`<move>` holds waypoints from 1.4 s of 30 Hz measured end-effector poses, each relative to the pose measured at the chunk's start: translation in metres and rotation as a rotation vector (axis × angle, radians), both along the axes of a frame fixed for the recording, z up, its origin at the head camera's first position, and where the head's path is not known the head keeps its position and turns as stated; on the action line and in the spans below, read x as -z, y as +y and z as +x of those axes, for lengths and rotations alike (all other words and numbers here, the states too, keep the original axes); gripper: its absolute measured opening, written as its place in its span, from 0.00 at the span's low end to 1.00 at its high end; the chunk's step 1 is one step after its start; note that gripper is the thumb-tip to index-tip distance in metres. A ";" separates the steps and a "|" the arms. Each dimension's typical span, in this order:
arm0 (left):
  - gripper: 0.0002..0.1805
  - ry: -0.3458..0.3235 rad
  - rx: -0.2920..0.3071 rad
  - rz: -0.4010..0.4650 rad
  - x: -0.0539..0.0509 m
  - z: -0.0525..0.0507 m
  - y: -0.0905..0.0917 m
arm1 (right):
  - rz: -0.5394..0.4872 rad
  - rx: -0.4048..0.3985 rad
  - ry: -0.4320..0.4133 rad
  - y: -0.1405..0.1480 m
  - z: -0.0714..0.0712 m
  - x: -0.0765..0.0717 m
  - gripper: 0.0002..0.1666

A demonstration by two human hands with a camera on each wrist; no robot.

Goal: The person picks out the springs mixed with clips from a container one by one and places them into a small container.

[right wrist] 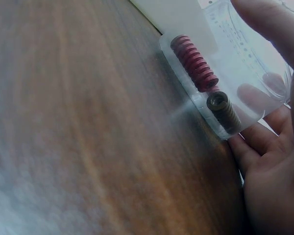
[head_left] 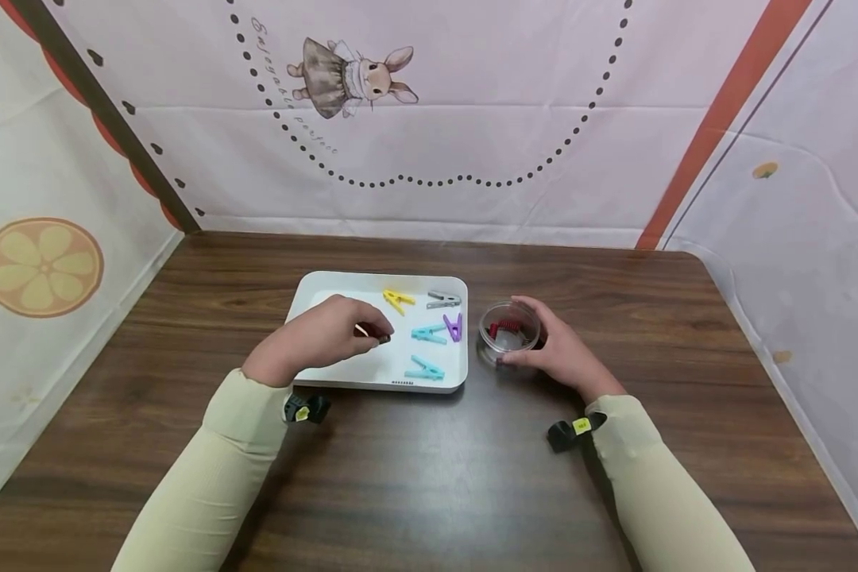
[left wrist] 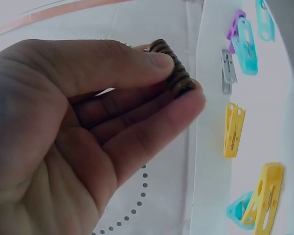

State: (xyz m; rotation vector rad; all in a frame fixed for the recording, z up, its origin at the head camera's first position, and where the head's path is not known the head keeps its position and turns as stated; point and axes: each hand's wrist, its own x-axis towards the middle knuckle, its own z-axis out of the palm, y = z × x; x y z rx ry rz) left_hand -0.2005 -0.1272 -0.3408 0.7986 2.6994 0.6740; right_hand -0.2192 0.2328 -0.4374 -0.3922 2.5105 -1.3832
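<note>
Between the thumb and fingertips of my left hand is a dark brown coil spring, pinched above the white tray. My right hand grips a clear round plastic container standing on the table, thumb on one side and fingers on the other. Inside it, the right wrist view shows a red coil spring and a brown coil spring. Part of another red piece shows between those two. In the head view, the left fingers hide most of the pinched spring.
The tray holds several plastic clothespins: yellow, grey, purple and light blue. Just right of the tray stands the container. A wooden table lies below, with printed cloth around its back and sides.
</note>
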 end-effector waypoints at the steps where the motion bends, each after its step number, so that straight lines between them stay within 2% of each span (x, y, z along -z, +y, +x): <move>1: 0.09 -0.003 -0.003 0.010 0.000 0.000 0.001 | 0.002 0.001 -0.002 0.000 0.000 0.000 0.58; 11: 0.09 -0.029 -0.007 0.068 0.002 0.003 0.010 | -0.001 -0.013 0.030 0.001 -0.001 0.002 0.58; 16: 0.09 -0.003 0.017 0.075 0.004 0.002 0.016 | 0.009 -0.009 0.027 0.001 0.001 0.002 0.58; 25: 0.09 -0.004 0.041 0.087 0.005 0.001 0.025 | 0.000 -0.005 0.006 0.001 0.001 0.001 0.57; 34: 0.08 0.024 0.065 0.100 0.003 0.001 0.031 | -0.057 -0.023 0.034 0.001 -0.002 0.000 0.52; 42: 0.09 0.035 0.076 0.113 0.006 0.003 0.037 | -0.053 -0.030 0.053 0.001 0.001 0.003 0.51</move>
